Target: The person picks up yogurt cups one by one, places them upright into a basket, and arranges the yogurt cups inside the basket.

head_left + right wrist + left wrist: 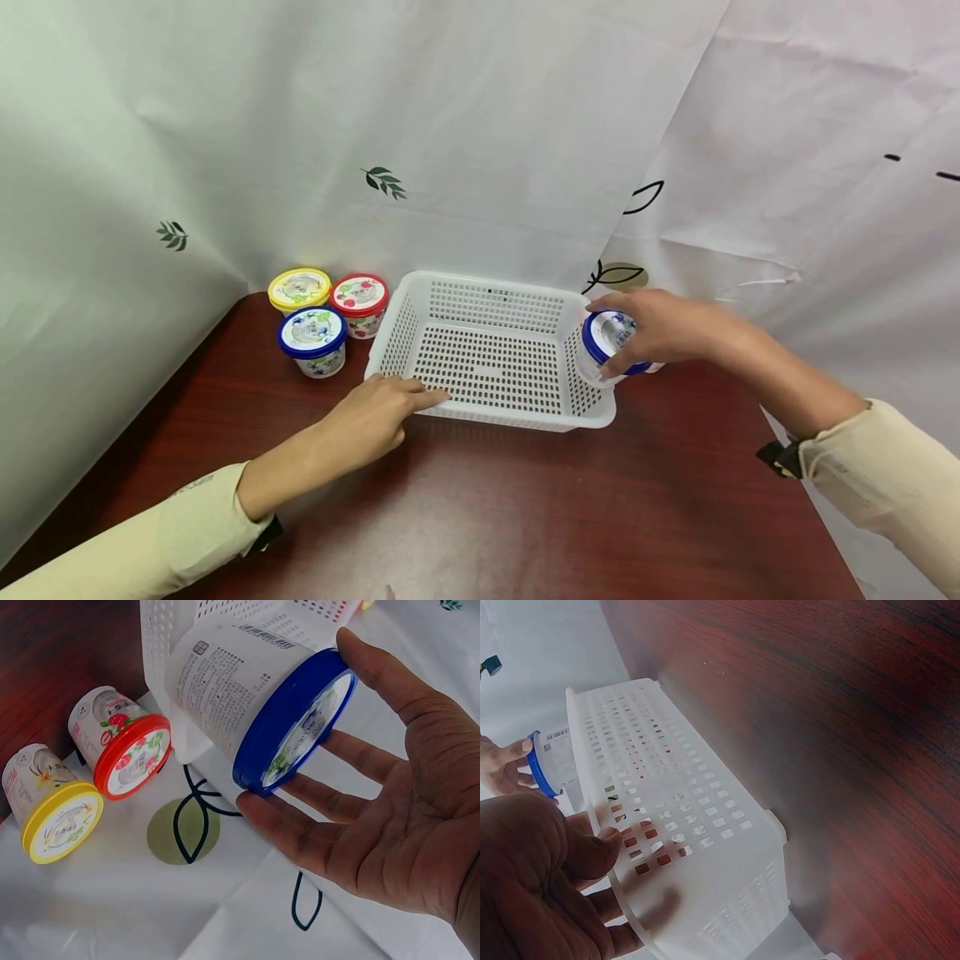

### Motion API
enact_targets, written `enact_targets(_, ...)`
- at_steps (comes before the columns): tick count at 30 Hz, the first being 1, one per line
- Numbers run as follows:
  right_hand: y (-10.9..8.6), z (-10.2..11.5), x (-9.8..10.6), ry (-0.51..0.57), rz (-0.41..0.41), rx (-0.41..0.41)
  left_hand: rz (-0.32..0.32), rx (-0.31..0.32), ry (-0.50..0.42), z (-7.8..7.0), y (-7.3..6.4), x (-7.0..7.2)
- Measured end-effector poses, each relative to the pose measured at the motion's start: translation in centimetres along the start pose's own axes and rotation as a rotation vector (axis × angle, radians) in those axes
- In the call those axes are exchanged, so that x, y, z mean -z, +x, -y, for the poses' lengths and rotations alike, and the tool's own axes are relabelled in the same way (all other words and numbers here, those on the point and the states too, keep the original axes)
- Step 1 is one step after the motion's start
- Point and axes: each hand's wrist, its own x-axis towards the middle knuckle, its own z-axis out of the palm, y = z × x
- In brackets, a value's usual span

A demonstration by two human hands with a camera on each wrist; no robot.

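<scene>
A white tub with a blue lid point(611, 333) is in my right hand point(660, 325), tilted at the right end of a white perforated plastic basket point(487, 412). In the right wrist view my thumb and fingers point(375, 780) grip the edge of that blue lid point(300, 720). My left hand point(378, 412) holds the basket's near rim toward its left corner. The left wrist view has the thumb point(592, 851) against the outer wall and other fingers behind the rim. Nothing lies inside the basket.
Left of the basket stand tubs with yellow point(300, 287), red point(362, 296) and blue point(313, 333) lids. Beyond its right end are a red-lidded tub point(124, 742) and a yellow-lidded tub point(52, 802), mostly hidden in the head view. A white curtain point(480, 150) hangs behind the dark red table point(510, 517).
</scene>
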Motion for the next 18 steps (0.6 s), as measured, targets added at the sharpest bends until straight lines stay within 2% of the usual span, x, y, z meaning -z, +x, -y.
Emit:
enact_targets(7,0.0,0.9,-0.2,-0.020,0.001,0.006,0.028,0.022,-0.010,-0.1,-0.1,0.1)
enact_targets(18,0.1,2.1,-0.2,-0.050,-0.005,0.031,0.038,0.030,-0.020,-0.2,0.1,0.1)
